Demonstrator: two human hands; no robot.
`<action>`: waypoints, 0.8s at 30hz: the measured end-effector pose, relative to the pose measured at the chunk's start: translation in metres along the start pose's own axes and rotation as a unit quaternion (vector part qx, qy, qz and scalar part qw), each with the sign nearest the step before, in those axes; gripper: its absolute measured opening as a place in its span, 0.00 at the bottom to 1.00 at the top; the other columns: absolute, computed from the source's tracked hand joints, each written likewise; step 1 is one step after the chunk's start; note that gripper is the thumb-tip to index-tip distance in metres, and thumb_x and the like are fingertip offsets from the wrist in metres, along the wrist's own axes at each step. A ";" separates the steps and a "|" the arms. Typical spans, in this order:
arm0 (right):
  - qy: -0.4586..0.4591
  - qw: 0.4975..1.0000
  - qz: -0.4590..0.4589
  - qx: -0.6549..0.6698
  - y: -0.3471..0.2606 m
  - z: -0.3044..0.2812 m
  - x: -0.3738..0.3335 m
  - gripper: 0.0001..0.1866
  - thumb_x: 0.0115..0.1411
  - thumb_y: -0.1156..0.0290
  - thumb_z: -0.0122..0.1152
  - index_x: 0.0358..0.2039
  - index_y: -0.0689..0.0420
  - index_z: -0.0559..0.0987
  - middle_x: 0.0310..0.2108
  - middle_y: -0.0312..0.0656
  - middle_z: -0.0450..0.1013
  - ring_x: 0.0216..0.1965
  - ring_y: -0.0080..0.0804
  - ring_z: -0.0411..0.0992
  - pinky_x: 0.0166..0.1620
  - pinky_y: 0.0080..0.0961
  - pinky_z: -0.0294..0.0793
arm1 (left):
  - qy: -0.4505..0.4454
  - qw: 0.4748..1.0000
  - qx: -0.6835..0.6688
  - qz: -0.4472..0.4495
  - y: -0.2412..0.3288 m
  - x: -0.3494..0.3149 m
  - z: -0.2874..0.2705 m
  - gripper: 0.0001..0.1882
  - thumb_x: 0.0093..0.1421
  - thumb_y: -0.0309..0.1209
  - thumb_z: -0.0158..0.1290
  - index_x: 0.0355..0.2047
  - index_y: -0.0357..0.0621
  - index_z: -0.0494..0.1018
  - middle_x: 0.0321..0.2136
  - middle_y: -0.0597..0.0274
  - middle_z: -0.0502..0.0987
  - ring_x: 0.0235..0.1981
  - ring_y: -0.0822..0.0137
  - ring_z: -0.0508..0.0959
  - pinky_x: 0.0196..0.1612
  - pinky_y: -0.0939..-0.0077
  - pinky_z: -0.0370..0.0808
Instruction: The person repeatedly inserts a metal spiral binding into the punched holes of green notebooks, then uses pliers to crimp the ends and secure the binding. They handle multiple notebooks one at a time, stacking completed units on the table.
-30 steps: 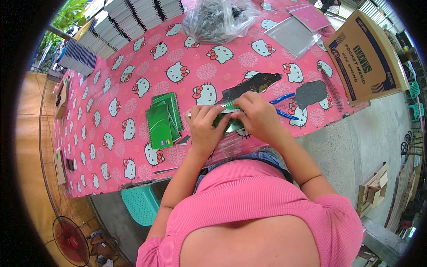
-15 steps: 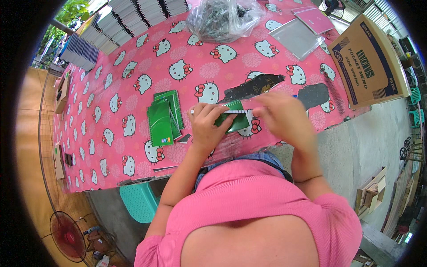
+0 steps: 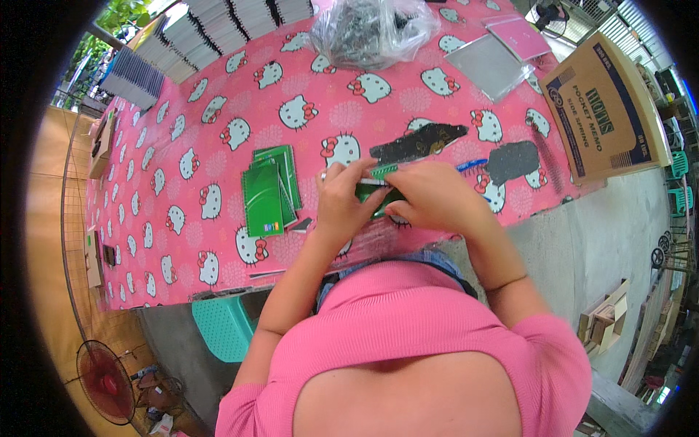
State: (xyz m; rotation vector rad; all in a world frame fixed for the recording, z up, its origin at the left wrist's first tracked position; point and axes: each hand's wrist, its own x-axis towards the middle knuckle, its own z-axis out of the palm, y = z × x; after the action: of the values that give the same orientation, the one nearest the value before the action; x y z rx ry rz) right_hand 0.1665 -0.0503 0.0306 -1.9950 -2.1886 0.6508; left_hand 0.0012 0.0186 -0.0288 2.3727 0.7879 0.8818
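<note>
Both hands, left (image 3: pixel 348 204) and right (image 3: pixel 429 197), are gripping a green notebook (image 3: pixel 375 191) over the worktop (image 3: pixel 218 146), beside a green stack (image 3: pixel 268 193).

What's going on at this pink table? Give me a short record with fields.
Left hand: grips a small green notebook at its left end
Right hand: covers the notebook's right side
Beside left hand: stack of green notebooks
Surface: pink cat-print tablecloth
Far edge: clear plastic bag of dark parts
Right: brown cardboard box

Small green notebook (image 3: pixel 375 191) with white spiral edge at 12 o'clock, mostly hidden, lying low over pink surface (image 3: pixel 218 146).
</note>
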 end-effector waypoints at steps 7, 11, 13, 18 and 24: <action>0.071 0.996 -0.048 0.023 -0.008 -0.003 -0.007 0.13 0.49 0.62 0.66 0.27 0.61 0.81 0.28 0.52 0.77 0.33 0.50 0.77 0.36 0.43 0.75 | 0.021 0.998 -0.051 0.011 -0.005 0.001 0.006 0.32 0.40 0.26 0.67 0.49 0.47 0.71 0.34 0.60 0.75 0.34 0.62 0.76 0.39 0.69 0.71; 0.001 1.000 -0.008 -0.016 0.001 -0.002 0.011 0.14 0.48 0.62 0.66 0.25 0.62 0.80 0.27 0.52 0.77 0.32 0.50 0.77 0.36 0.43 0.75 | 0.028 0.995 -0.094 0.038 -0.005 0.009 0.003 0.36 0.39 0.24 0.67 0.51 0.45 0.68 0.40 0.56 0.72 0.35 0.60 0.74 0.38 0.70 0.73; 0.107 0.993 -0.042 0.038 -0.014 -0.004 -0.011 0.14 0.48 0.62 0.67 0.24 0.62 0.80 0.27 0.52 0.77 0.32 0.51 0.77 0.36 0.43 0.76 | 0.036 0.994 -0.106 0.015 -0.004 -0.001 0.002 0.37 0.38 0.23 0.67 0.52 0.44 0.67 0.43 0.54 0.71 0.36 0.59 0.74 0.38 0.69 0.74; -0.036 0.999 0.010 -0.026 -0.003 0.000 0.012 0.17 0.50 0.61 0.65 0.34 0.60 0.77 0.29 0.51 0.76 0.35 0.52 0.75 0.38 0.44 0.73 | 0.016 0.994 -0.101 0.042 -0.009 0.004 0.001 0.36 0.40 0.21 0.66 0.53 0.44 0.67 0.49 0.53 0.69 0.45 0.58 0.74 0.44 0.70 0.74; 0.021 1.000 -0.015 -0.012 -0.003 0.007 0.018 0.12 0.48 0.65 0.66 0.26 0.62 0.81 0.27 0.51 0.77 0.32 0.50 0.77 0.35 0.42 0.77 | 0.005 0.980 -0.196 -0.034 -0.035 -0.009 -0.007 0.27 0.47 0.18 0.62 0.49 0.42 0.70 0.47 0.53 0.72 0.47 0.62 0.74 0.46 0.70 0.74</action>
State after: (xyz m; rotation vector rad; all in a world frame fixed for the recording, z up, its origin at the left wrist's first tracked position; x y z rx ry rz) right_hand 0.1586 -0.0344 0.0214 -1.9646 -2.2070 0.5773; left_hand -0.0212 0.0396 -0.0496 1.9874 0.6282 0.9250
